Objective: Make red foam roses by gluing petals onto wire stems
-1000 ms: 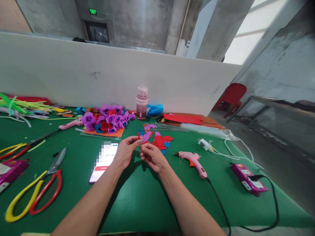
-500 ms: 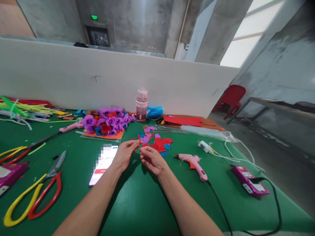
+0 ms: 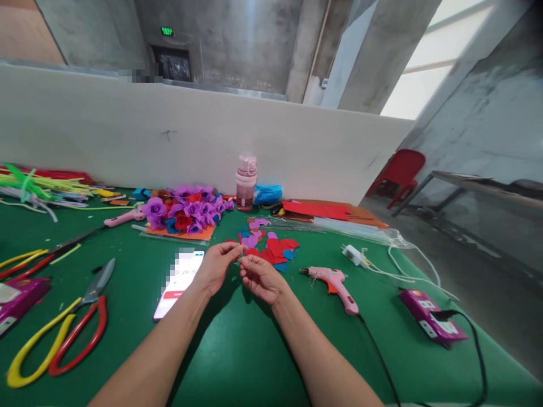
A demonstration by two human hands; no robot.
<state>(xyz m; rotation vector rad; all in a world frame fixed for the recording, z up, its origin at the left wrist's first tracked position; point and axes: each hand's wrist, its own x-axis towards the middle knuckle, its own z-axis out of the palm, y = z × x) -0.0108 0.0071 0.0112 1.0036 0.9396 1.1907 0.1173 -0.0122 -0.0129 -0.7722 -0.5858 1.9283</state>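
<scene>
Over the green table my two hands meet at the fingertips. My left hand (image 3: pixel 218 267) pinches a small red paper piece (image 3: pixel 240 238), which pokes up above the thumb and forefinger. Just below, my right hand (image 3: pixel 263 279) is closed in a pinch on a thin wire-like stem (image 3: pixel 242 255), mostly hidden by the fingers. Behind the hands lie loose red petals (image 3: pixel 278 249), with purple petals (image 3: pixel 250 241) and blue petals (image 3: pixel 288 254) around them. A pink glue gun (image 3: pixel 333 282) lies on its side to the right of my right hand.
A phone (image 3: pixel 180 288) lies by my left forearm. Finished paper flowers (image 3: pixel 190 212), a pink bottle (image 3: pixel 246 183) and thin wires (image 3: pixel 292 224) line the back. Big scissors (image 3: pixel 91 299) lie left; a purple box (image 3: pixel 430 316) with a cable is right.
Both hands stay nearly in place, with the left fingertips shifted slightly right over the right ones. The view has moved a little.
</scene>
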